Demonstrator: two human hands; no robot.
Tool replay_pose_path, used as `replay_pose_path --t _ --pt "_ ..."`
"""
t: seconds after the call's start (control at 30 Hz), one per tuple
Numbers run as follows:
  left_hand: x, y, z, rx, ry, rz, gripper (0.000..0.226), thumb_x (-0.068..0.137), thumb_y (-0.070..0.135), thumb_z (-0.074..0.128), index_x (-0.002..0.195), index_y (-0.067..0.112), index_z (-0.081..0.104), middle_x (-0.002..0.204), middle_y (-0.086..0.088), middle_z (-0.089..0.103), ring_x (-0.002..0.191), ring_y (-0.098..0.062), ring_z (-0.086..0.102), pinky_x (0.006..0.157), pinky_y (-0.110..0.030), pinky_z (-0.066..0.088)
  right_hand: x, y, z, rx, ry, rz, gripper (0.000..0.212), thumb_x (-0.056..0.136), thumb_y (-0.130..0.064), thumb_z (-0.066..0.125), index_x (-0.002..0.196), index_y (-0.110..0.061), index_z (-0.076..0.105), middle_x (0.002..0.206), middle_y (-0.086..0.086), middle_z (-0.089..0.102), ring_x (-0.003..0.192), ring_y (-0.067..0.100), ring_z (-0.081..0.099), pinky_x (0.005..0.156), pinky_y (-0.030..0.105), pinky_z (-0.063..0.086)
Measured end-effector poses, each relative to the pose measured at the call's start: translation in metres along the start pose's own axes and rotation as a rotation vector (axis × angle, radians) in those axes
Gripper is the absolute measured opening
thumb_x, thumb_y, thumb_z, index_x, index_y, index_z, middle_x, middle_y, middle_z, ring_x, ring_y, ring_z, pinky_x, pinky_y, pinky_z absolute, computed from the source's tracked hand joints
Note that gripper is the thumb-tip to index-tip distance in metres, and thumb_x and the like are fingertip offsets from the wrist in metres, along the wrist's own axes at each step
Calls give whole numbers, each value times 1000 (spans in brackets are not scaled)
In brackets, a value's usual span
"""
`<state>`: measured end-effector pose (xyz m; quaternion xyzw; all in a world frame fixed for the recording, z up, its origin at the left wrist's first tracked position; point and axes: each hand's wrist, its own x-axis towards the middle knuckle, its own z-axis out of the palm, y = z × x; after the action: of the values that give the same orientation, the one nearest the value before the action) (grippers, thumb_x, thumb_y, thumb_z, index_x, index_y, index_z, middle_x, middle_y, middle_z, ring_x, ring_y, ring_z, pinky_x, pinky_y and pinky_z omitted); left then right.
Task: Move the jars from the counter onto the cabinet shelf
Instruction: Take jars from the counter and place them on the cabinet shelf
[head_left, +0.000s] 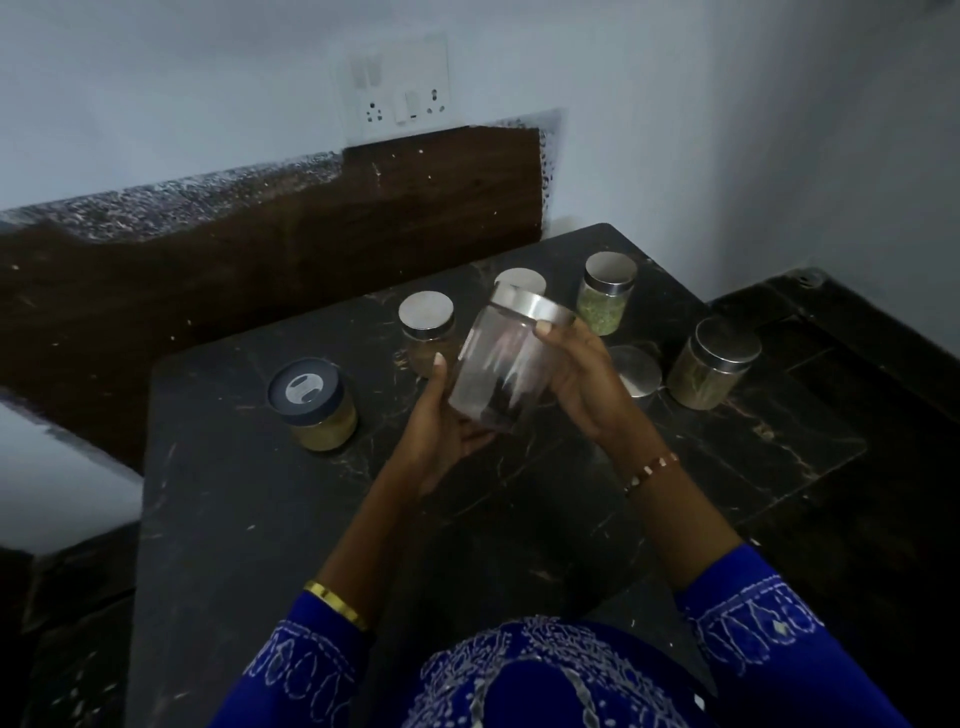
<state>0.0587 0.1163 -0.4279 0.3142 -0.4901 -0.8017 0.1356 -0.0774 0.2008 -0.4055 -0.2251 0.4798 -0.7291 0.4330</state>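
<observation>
Both hands are up over the dark marbled table (249, 519), and between them sits a clear glass jar (498, 369) with a steel lid, tilted so the lid leans away to the right. The left hand (441, 426) cups it from below and the side, thumb pointing up along the glass, fingers curled under the base. The right hand (582, 374) wraps the other side, thumb pressing at the rim of the lid. So that jar is off the table, gripped by 2 hands, and it looks nearly empty, with only something dark low inside.

Behind it, more jars stand on the table. At far left, a blue-lidded jar (314, 402) with yellowish contents, well apart from the rest. Just beyond the left thumb, a steel-lidded jar (427, 330) holding something brownish. Another steel lid (521, 282) peeks out right behind the held jar; its contents are hidden. Further right, a green-filled jar (607, 293) stands upright, and nearer the right edge a wider green-filled jar (712, 362). Between that one and the right hand, 1 more steel lid (638, 370) shows, the jar body mostly hidden.

A gold bangle (337, 603) circles the left forearm, a beaded bracelet (652, 470) the right wrist. On the wall above, a switch and socket plate (397, 91).
</observation>
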Motion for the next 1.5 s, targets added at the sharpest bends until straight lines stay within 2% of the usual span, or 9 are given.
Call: replay_pose_path --t 0.17,0.33,0.43,0.53,0.7,0.9,1.0,1.33,1.5 --pt "-6 8 12 -80 -32 66 51 96 50 20 132 22 41 121 -11 57 113 -29 57 98 -43 45 3 5 17 -10 141 -77 45 96 -26 46 134 -4 40 116 10 61 98 20 64 74 27 58" --pt "-10 13 13 -38 172 252 32 94 32 44 121 15 51 124 -12 59 111 -26 61 93 -41 52 0 1 23 -257 223 -111 31 96 -22 47 124 -8 47 92 -9 60 84 8 63 60 13 55" --pt "-10 14 13 30 276 334 44 88 26 55 127 8 47 120 -14 63 107 -27 64 91 -41 53 -2 4 26 -270 164 -87 33 95 -19 48 127 -10 46 93 -11 62 82 1 62 62 11 53" --pt "-10 12 14 19 319 404 36 92 26 49 124 8 47 114 -9 64 104 -23 63 86 -34 55 -3 4 28 -200 145 -73 31 96 -17 47 125 -9 48 101 -3 65 90 9 65 72 20 55" --pt "-12 12 14 18 293 406 24 97 27 38 116 18 51 109 -1 64 105 -18 61 87 -32 52 -7 0 27 -159 64 -49 17 97 -15 42 108 -19 54 99 -2 65 88 11 64 65 18 56" --pt "-16 19 11 67 291 417 39 98 26 35 128 5 48 124 -17 59 111 -29 60 94 -44 51 -6 -2 33 -146 27 -61 26 97 -13 43 121 -13 51 104 1 65 92 13 65 66 18 55" --pt "-16 30 10 74 284 452 38 98 25 35 128 5 48 122 -16 61 109 -27 62 90 -41 53 -1 -9 41 -136 -10 -72 32 95 -12 47 127 -10 49 105 0 65 93 14 66 69 20 56" --pt "-21 147 12 228 330 811 30 100 20 33 120 8 52 103 4 62 92 -4 62 76 -18 55 40 -95 108 -255 -194 -350 43 94 -15 50 136 -12 43 107 -4 64 99 10 62 81 24 52" --pt "-35 240 21 361 430 1083 37 100 24 32 134 10 39 109 3 56 87 -1 59 67 -11 54 61 -161 161 -300 -168 -555 46 94 -24 52 137 -16 38 122 6 60 106 20 60 85 28 52"
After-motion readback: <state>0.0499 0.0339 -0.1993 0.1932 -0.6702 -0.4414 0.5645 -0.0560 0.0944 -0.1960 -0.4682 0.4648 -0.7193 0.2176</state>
